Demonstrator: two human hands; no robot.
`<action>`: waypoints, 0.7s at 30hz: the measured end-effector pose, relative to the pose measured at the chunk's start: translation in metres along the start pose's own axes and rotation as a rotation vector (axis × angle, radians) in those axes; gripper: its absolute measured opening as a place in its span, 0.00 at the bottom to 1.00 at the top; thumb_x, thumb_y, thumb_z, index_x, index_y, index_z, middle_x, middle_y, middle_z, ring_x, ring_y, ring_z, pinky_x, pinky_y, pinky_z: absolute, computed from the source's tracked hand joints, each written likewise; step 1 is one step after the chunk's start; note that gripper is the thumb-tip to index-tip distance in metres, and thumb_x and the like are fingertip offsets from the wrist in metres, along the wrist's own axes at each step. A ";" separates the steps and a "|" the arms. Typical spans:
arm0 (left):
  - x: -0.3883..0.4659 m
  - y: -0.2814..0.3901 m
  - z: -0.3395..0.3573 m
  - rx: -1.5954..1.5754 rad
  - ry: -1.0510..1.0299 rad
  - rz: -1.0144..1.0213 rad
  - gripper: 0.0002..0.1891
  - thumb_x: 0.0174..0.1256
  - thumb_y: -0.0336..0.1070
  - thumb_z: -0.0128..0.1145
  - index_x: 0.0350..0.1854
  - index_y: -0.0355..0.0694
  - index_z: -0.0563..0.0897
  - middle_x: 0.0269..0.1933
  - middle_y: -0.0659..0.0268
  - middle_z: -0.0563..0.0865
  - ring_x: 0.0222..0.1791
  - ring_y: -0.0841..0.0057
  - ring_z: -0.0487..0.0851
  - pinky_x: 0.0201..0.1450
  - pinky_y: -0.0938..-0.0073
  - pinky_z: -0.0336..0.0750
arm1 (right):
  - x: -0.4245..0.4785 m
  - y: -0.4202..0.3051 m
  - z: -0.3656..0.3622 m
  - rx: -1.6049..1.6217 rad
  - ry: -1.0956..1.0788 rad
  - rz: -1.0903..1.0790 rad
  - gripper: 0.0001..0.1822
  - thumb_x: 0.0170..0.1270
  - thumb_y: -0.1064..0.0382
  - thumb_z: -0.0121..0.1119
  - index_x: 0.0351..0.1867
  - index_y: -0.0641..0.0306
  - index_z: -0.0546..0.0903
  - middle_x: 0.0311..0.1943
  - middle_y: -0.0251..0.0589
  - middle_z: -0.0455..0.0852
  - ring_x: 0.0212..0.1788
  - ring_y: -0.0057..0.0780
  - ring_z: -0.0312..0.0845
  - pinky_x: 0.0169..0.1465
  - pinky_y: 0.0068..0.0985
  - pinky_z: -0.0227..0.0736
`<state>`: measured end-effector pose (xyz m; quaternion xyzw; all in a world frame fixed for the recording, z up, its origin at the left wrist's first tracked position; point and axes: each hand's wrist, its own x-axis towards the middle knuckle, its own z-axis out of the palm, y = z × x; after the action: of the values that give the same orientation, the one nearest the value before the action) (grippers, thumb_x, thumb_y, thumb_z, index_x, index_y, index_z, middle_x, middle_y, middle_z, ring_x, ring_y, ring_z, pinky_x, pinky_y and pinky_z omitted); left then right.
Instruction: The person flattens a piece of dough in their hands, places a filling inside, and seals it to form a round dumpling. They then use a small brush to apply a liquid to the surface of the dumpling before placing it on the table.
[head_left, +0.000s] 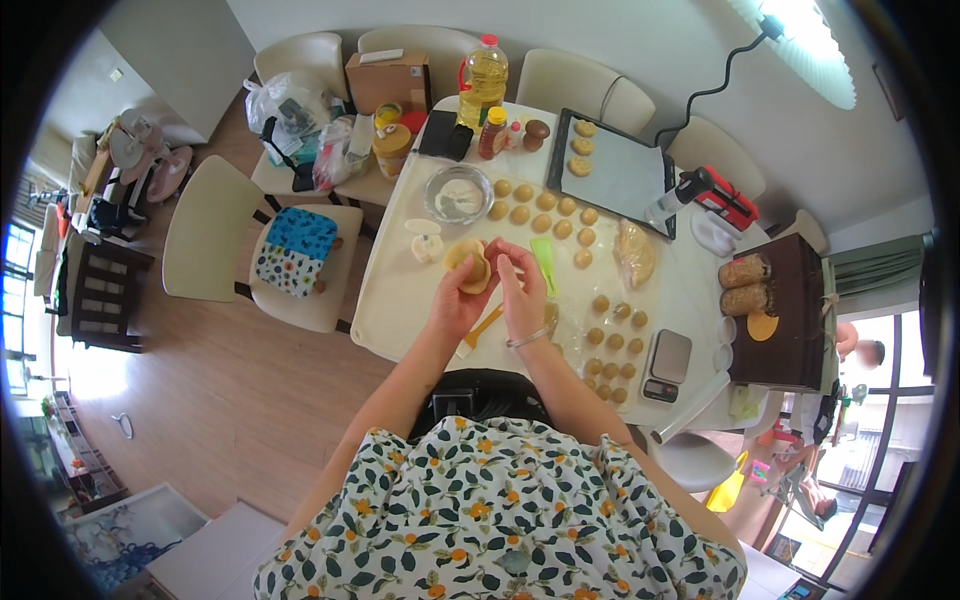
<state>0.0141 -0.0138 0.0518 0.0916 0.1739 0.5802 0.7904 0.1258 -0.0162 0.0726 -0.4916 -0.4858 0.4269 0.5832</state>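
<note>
My left hand (459, 298) holds a flattened round of dough (455, 253) with a darker ball of filling (475, 271) on it. Close to the dough's right edge are the bent fingers of my right hand (523, 281); whether they grip that edge is unclear. A wooden-handled tool (481, 330) lies under my wrists, partly hidden. Just beyond my right hand rests a green plastic scraper (543, 262). A small white plastic mould or press (426, 247) sits left of the dough. Farther off, a metal bowl (489, 201) contains pale flour or dough.
Several dough balls (541, 223) and darker filling balls (614, 341) lie on plastic to the right. Behind stand a baking tray (634, 176) with three shaped pieces and an oil bottle (484, 86). A kitchen scale (670, 356) and wrapped dough (635, 253) are at right.
</note>
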 end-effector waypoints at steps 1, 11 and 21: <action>0.000 0.003 -0.002 0.036 0.024 -0.027 0.24 0.69 0.39 0.51 0.64 0.35 0.67 0.65 0.56 0.72 0.69 0.63 0.66 0.72 0.61 0.58 | 0.004 -0.003 0.000 -0.206 0.060 -0.181 0.16 0.70 0.60 0.54 0.53 0.67 0.79 0.49 0.37 0.82 0.49 0.22 0.75 0.54 0.20 0.68; -0.011 0.038 0.006 0.134 -0.167 -0.335 0.30 0.70 0.54 0.44 0.62 0.33 0.69 0.60 0.50 0.76 0.61 0.58 0.75 0.64 0.54 0.71 | 0.037 -0.026 -0.028 0.416 -0.532 0.640 0.17 0.70 0.57 0.55 0.51 0.68 0.80 0.36 0.36 0.86 0.39 0.20 0.81 0.46 0.20 0.74; -0.011 0.040 0.008 0.048 0.064 -0.417 0.31 0.70 0.59 0.42 0.58 0.34 0.72 0.55 0.51 0.79 0.55 0.57 0.79 0.58 0.57 0.76 | 0.003 -0.028 -0.016 -0.173 -0.490 -0.064 0.24 0.52 0.64 0.70 0.53 0.58 0.81 0.55 0.42 0.80 0.57 0.33 0.75 0.58 0.29 0.69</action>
<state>-0.0212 -0.0117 0.0747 0.0539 0.2278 0.4025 0.8850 0.1429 -0.0196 0.0996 -0.4058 -0.6628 0.4713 0.4169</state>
